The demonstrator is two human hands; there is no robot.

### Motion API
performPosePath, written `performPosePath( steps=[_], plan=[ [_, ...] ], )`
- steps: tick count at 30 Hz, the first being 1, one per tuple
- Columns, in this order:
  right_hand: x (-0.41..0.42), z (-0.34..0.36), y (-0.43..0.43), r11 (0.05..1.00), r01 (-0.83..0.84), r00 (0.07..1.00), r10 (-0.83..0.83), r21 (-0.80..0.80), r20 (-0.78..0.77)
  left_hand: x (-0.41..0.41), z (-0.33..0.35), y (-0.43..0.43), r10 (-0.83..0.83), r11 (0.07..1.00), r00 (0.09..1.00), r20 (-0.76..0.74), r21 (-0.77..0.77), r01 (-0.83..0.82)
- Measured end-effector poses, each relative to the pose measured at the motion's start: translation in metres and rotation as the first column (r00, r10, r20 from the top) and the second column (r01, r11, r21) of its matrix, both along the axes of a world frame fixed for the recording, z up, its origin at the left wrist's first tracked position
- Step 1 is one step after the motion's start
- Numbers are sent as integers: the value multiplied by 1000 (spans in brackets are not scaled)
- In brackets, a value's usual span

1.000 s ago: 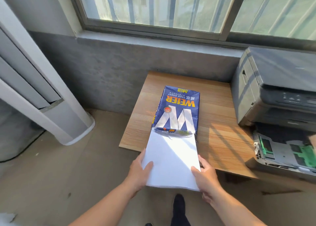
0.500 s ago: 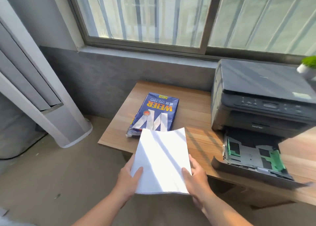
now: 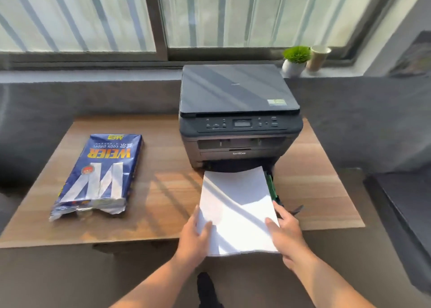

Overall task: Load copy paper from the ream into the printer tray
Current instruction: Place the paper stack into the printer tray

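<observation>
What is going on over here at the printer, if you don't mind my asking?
A person is loading the printer. Both hands, left hand and right hand, have a grip on a stack of white paper by its near corners, its far edge at the printer's pulled-out tray. The opened blue ream wrapper lies on the wooden table, left of the printer. Whether the stack is seated cannot be seen.

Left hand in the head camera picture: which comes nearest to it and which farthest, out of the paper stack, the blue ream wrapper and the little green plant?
From the left hand:
1. Paper stack, in its grip.
2. Ream wrapper, left on the table.
3. Plant, far right on the sill.
</observation>
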State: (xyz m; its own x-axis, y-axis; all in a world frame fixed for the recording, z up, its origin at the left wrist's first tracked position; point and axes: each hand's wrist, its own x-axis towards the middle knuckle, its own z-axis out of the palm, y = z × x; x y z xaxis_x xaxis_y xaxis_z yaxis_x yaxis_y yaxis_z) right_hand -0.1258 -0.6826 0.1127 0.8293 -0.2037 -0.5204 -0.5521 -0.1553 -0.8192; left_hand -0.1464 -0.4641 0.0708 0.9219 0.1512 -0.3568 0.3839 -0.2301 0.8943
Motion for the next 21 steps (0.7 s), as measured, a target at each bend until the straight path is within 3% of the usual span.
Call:
performPosePath(
  steps=[4,13,21],
  plan=[
    [27,-17,-19,999,10,1000,-10,-37,0,34,-14,-17,5,999,997,-80,51,-1],
    [71,-51,-49,1000,20,990,-22,-15,-137,70,-32,-34,8,992,994,-108,128,6],
    [137,-70,-54,997,-69,983,66,-15,-169,80,-39,-44,174,980,958,-229,132,-147]
  ],
)
